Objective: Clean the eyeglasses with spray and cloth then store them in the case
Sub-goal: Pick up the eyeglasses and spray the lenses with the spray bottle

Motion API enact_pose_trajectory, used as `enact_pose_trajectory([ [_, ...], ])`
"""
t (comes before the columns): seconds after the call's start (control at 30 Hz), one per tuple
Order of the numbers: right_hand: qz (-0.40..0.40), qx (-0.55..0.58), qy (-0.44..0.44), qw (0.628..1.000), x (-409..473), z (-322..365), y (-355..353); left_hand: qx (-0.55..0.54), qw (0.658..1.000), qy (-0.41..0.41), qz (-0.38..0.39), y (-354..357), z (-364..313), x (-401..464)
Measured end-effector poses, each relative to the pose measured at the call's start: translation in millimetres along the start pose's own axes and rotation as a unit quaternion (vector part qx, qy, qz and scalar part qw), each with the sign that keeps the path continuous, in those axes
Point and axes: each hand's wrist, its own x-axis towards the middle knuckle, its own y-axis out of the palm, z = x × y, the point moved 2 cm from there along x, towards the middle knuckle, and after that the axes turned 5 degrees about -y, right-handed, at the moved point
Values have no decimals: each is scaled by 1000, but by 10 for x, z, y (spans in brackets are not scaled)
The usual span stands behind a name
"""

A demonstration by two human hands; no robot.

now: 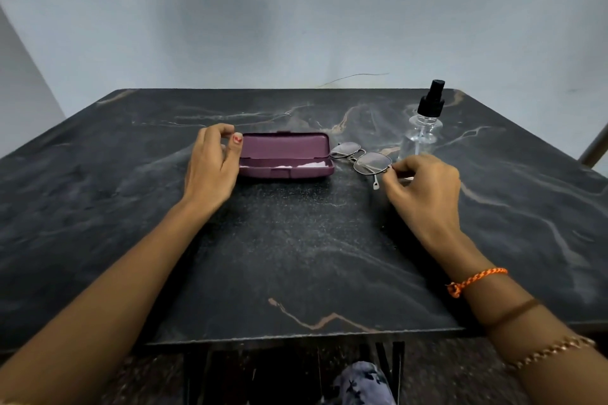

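Observation:
A purple eyeglass case (285, 145) lies open on the dark marble table (296, 256), with a pale cloth (309, 165) showing inside its lower half. My left hand (210, 168) sits at the case's left end, fingers curled, thumb touching the lid's edge. Thin metal eyeglasses (362, 159) lie just right of the case. My right hand (424, 187) pinches the right end of their frame at the hinge. A clear spray bottle (422, 128) with a black nozzle stands upright behind the glasses.
The table's front edge runs near my body, and my patterned trouser knee (362, 385) shows below it. A pale wall stands close behind the table's far edge. A chair or frame part (595, 145) shows at the right border.

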Motion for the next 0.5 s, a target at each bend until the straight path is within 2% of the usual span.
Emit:
enact_pose_trajectory([
  [0.27,-105,10,-63,992,-25,116,-94,-25,999,15,-30,-19,-49,-20],
  [0.37,-147,58,-101,982,-40,158,-128,-69,996,36,-41,-42,-84,-63],
  [0.5,-148,136,-146,969,49,231,-90,-155,987,35,-10,3,-141,-81],
])
